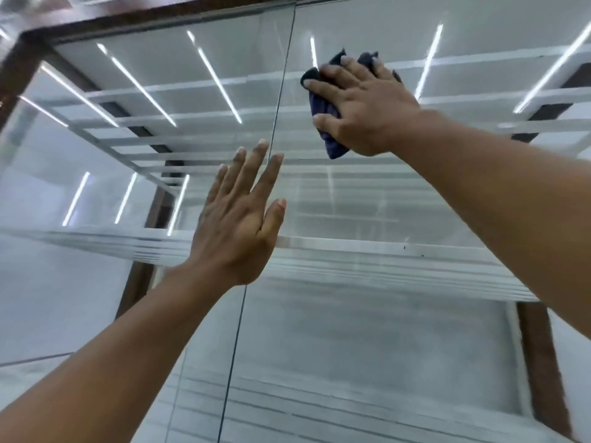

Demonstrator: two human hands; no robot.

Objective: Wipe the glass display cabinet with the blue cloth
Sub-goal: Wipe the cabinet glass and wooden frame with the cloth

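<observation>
Pressing blue cloth high on glass display cabinet with right hand, grip splayed flat; left hand lower, fingers straight, apart, against glass.

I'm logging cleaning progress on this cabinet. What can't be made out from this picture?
All in the head view:
- cloth: mostly hidden under the right hand, which presses it to the glass.
- left hand: its palm faces away, so contact with the glass cannot be told.
- cabinet: bottom and right side cut off by the picture's edges.
- clean or smeared areas: light reflections and blur mask them.
</observation>
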